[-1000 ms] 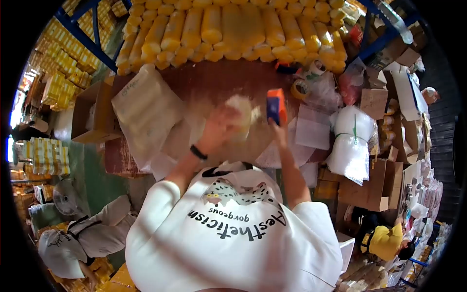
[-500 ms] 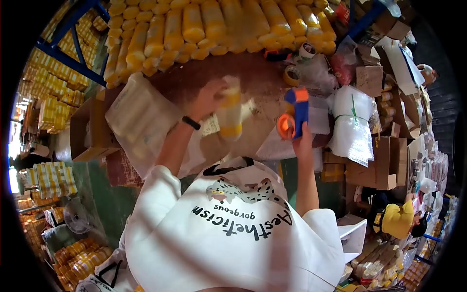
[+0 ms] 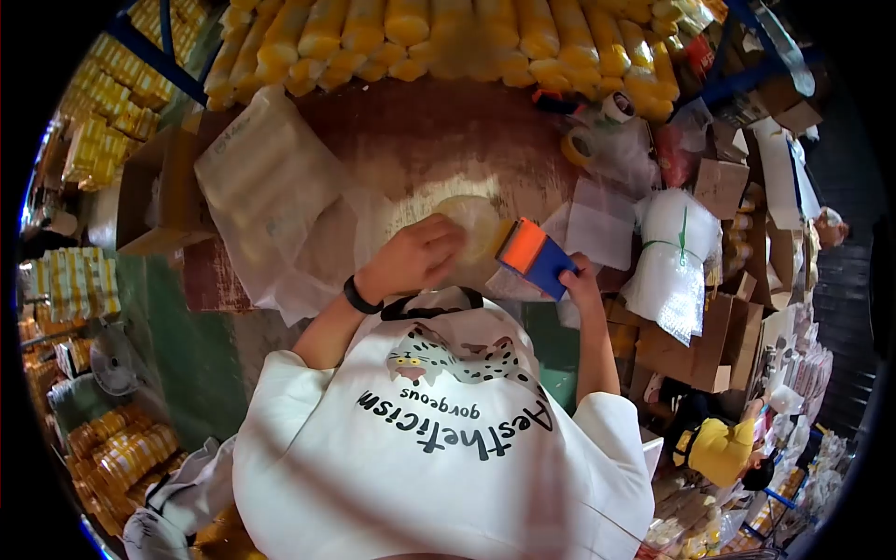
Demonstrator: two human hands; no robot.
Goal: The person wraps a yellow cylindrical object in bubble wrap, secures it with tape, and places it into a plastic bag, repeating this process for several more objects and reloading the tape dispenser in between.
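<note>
My right hand [image 3: 581,277] grips a blue-and-orange tape dispenser [image 3: 541,259], tilted over the near edge of the table. The dispenser's orange end points toward a plastic-wrapped cylindrical package [image 3: 471,219], pale with some yellow on it. That package is partly hidden behind my left hand [image 3: 415,254], which wears a black wristband. The fingers are curled, with the tips right at the package's side. A stack of clear plastic bags or sheets [image 3: 271,163] lies on the reddish worn table [image 3: 420,126], left of my hand.
Rows of yellow wrapped cylinders [image 3: 406,23] line the table's far side. Tape rolls [image 3: 579,145] sit at the right, near a tied bundle of bubble wrap [image 3: 667,247]. A cardboard box [image 3: 163,201] stands at left. Another person in yellow [image 3: 719,448] is at lower right.
My left hand and the package have come nearer my body, and the package now shows more end-on. The tape dispenser has turned from upright to tilted and moved left, close to the package.
</note>
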